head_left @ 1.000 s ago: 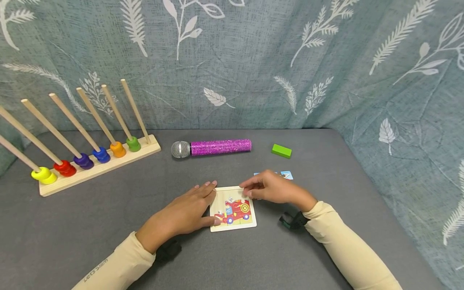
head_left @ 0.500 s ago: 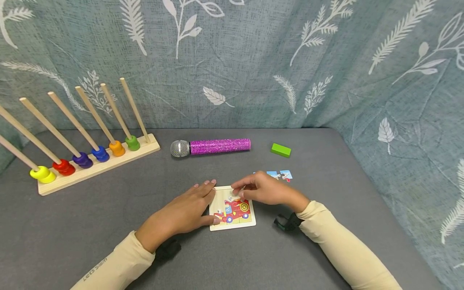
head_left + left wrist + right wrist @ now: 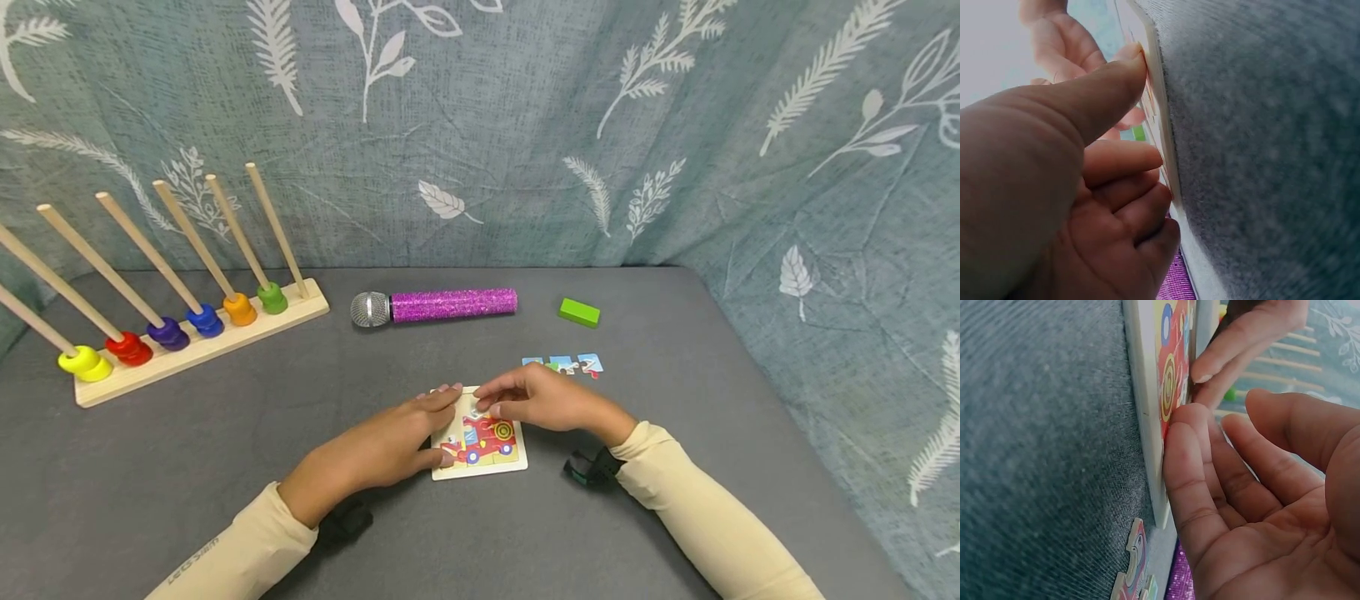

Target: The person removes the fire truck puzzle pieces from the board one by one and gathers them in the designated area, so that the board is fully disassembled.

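Observation:
A square wooden jigsaw puzzle tray [image 3: 480, 473] lies on the grey table, its lower part showing a red vehicle with blue-and-white wheels. My left hand [image 3: 390, 437] spans the tray's left side, its thumb on the lower left picture and its fingers reaching the top edge. Over the upper right of the tray is my right hand [image 3: 551, 400], fingertips touching the puzzle. In the right wrist view, the thumb of that hand stands apart from its fingers, with nothing between them. Several loose puzzle pieces [image 3: 589, 363] lie beyond the right hand, partly hidden by it.
A purple glittery microphone [image 3: 453, 305] lies at the back, with a green block [image 3: 580, 312] to its right. At the left stands a wooden peg rack [image 3: 202, 347] with coloured rings on tall pegs. A patterned curtain [image 3: 480, 133] hangs behind the table.
My right hand has moved left over the tray, uncovering more of the loose pieces. The left hand's fingers have shifted slightly right, onto the tray's top edge.

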`<control>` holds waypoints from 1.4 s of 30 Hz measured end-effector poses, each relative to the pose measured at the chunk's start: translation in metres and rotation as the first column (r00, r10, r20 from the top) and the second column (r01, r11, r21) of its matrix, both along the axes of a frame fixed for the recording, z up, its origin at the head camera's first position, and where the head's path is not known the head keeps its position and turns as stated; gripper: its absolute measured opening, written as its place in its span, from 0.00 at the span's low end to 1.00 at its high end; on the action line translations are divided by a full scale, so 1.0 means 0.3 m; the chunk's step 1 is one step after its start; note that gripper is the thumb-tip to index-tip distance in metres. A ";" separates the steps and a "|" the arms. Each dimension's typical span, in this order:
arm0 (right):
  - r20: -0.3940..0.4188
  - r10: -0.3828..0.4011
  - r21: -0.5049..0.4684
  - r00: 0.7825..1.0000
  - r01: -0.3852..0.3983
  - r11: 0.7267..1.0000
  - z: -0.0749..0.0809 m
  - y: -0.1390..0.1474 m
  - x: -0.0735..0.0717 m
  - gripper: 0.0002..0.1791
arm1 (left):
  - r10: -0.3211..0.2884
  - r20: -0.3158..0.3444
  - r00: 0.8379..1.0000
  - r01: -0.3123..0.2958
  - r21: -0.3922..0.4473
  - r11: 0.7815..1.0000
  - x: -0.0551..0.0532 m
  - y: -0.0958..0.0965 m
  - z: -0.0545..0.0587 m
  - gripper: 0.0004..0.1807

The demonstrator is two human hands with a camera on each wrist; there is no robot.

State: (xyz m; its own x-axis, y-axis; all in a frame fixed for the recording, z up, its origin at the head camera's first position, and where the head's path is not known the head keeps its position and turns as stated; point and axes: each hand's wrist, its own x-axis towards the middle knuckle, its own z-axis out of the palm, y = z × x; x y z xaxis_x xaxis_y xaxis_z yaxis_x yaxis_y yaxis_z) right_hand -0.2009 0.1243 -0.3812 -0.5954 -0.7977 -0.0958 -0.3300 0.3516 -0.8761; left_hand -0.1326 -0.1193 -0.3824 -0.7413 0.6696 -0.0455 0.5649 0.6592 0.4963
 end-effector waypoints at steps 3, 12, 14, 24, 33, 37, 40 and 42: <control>-0.006 0.008 -0.010 1.000 -0.008 1.000 0.001 -0.001 -0.001 0.16 | 0.000 0.006 1.000 0.001 -0.003 1.000 -0.001 -0.002 0.003 0.36; -0.050 0.042 0.025 0.998 -0.040 0.999 0.012 -0.008 -0.009 0.18 | -0.005 -0.011 1.000 0.004 -0.029 1.000 -0.009 -0.001 0.011 0.36; -0.045 0.042 0.031 0.998 -0.040 0.999 0.016 -0.009 -0.009 0.18 | -0.009 -0.017 1.000 0.009 -0.030 1.000 -0.011 0.001 0.011 0.36; -0.046 0.044 0.038 0.998 -0.042 0.998 0.021 -0.004 0.003 0.18 | -0.021 0.004 1.000 0.021 -0.042 0.999 -0.011 0.006 0.012 0.37; -0.111 0.037 0.022 0.993 -0.035 0.999 0.017 -0.009 0.005 0.17 | -0.040 -0.021 0.999 0.039 -0.043 0.998 -0.005 0.005 0.014 0.36; -0.100 -0.008 0.010 0.995 0.009 1.000 0.012 -0.016 0.006 0.16 | -0.041 -0.024 0.999 0.040 -0.052 0.998 -0.005 0.006 0.013 0.35; -0.080 -0.041 0.001 0.996 0.041 0.999 0.013 -0.025 0.009 0.16 | -0.039 -0.026 0.999 0.038 -0.064 0.997 -0.006 0.006 0.011 0.35; -0.059 -0.058 -0.007 0.997 0.058 0.998 0.013 -0.030 0.011 0.16 | -0.040 -0.029 0.999 0.038 -0.067 0.997 -0.006 0.005 0.010 0.35</control>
State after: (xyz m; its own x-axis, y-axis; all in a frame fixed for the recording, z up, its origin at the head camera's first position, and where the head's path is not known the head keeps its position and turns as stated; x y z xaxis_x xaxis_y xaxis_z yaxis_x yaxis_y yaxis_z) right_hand -0.1977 0.1153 -0.3772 -0.6451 -0.7621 -0.0550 -0.3601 0.3668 -0.8578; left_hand -0.1344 -0.1177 -0.3794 -0.7166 0.6941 -0.0685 0.6048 0.6673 0.4348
